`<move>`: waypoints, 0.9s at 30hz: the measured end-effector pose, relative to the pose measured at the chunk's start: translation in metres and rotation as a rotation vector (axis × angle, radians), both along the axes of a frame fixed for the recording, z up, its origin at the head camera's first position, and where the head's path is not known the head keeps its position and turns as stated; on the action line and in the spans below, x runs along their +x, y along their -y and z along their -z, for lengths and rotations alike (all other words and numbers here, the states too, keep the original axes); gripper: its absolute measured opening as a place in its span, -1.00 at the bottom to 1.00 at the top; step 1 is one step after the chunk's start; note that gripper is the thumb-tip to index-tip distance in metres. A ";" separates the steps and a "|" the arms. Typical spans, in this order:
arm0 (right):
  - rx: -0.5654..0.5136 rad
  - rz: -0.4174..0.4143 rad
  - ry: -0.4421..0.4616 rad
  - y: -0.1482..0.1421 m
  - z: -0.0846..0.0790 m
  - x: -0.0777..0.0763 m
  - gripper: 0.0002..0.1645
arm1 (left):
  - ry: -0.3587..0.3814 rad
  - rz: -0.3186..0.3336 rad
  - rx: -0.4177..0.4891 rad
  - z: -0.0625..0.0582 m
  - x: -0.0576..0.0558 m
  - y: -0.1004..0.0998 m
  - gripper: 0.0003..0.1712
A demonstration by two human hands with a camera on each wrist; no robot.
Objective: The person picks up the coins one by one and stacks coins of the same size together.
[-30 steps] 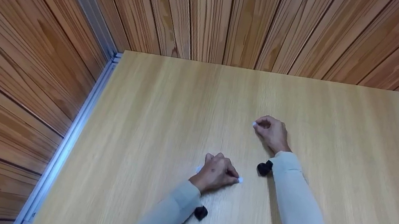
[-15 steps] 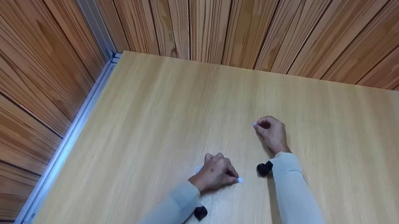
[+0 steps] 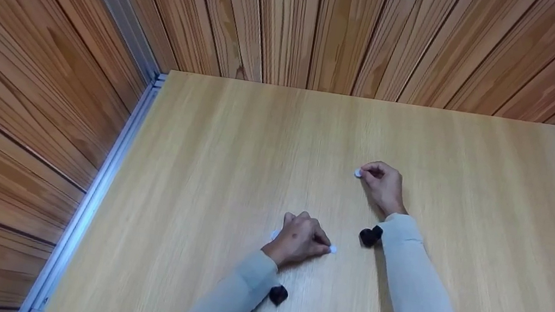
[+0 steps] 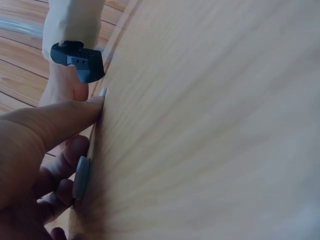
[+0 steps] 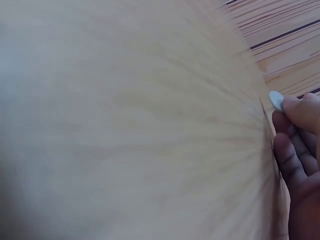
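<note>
My left hand (image 3: 297,240) is low over the wooden table, pinching a small round white disc (image 3: 333,249) between thumb and forefinger. In the left wrist view this disc (image 4: 103,92) shows as a thin edge at the thumb tip. A second white disc (image 3: 274,234) lies on the other side of that hand, partly covered by it; the left wrist view has this second disc (image 4: 81,177) right beside the curled fingers. Farther back and to the right, my right hand (image 3: 383,185) pinches another white disc (image 3: 358,173) by its edge. Its flat face (image 5: 275,100) shows tilted in the right wrist view.
The light wooden tabletop (image 3: 220,169) spreads around both hands. A metal rail (image 3: 103,179) runs along its left side, and plank walls (image 3: 297,21) rise behind and to the left. A black wrist camera sits at each cuff, the right camera (image 3: 369,237) between the forearms.
My right hand has shifted slightly to the right with its disc, and more of that disc shows at the fingertips. The left hand has kept its place and its pinch.
</note>
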State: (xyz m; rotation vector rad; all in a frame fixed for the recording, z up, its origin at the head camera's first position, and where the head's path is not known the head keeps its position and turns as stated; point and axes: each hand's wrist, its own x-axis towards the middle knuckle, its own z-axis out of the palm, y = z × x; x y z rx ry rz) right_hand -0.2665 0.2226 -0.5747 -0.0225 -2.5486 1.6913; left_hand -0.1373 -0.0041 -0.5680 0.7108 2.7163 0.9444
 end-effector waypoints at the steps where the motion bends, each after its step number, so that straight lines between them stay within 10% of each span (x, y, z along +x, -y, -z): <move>1: -0.007 0.005 0.011 -0.001 0.000 0.000 -0.88 | 0.000 0.001 0.001 0.000 0.000 0.000 -0.89; 13: -0.199 0.014 0.132 -0.009 -0.004 0.005 -0.69 | -0.019 0.011 0.004 -0.002 -0.001 0.001 -0.90; 27: -0.181 0.026 0.223 -0.016 -0.006 0.015 -0.72 | -0.002 0.011 0.003 0.000 0.000 0.000 -0.89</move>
